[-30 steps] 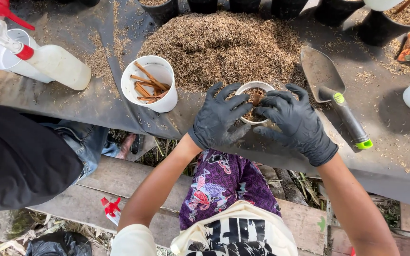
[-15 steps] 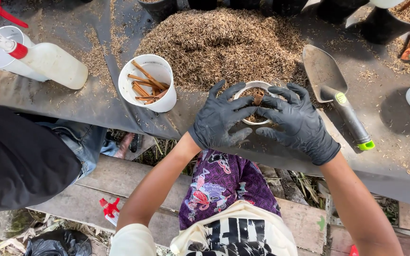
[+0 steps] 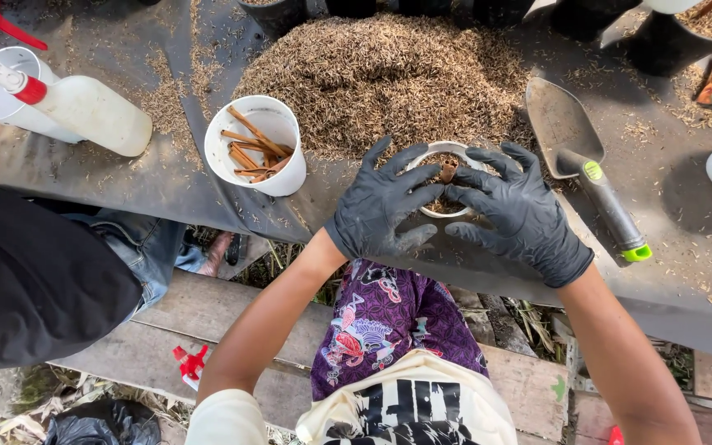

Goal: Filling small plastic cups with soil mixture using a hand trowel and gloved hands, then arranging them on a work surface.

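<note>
Both my hands wear black gloves and meet over a small white cup [image 3: 442, 151] filled with brown husk. My left hand [image 3: 381, 206] cups the pot's left side, fingers spread. My right hand [image 3: 521, 210] covers its right side, and its fingertips pinch a short brown stick [image 3: 448, 170] standing upright in the filling. The cup sits at the near edge of a big heap of dry husk [image 3: 389, 70] on a dark plastic-covered table [image 3: 100, 177].
A white cup of brown sticks [image 3: 257, 148] stands left of my hands. A metal trowel with a black and green handle [image 3: 587, 165] lies to the right. A white spray bottle with a red trigger [image 3: 67, 103] lies far left. Another person's dark sleeve [image 3: 35, 280] is at lower left.
My hands stay on the small cup; the fingers have shifted slightly and now pinch the stick in the filling. The view has drifted a little.
</note>
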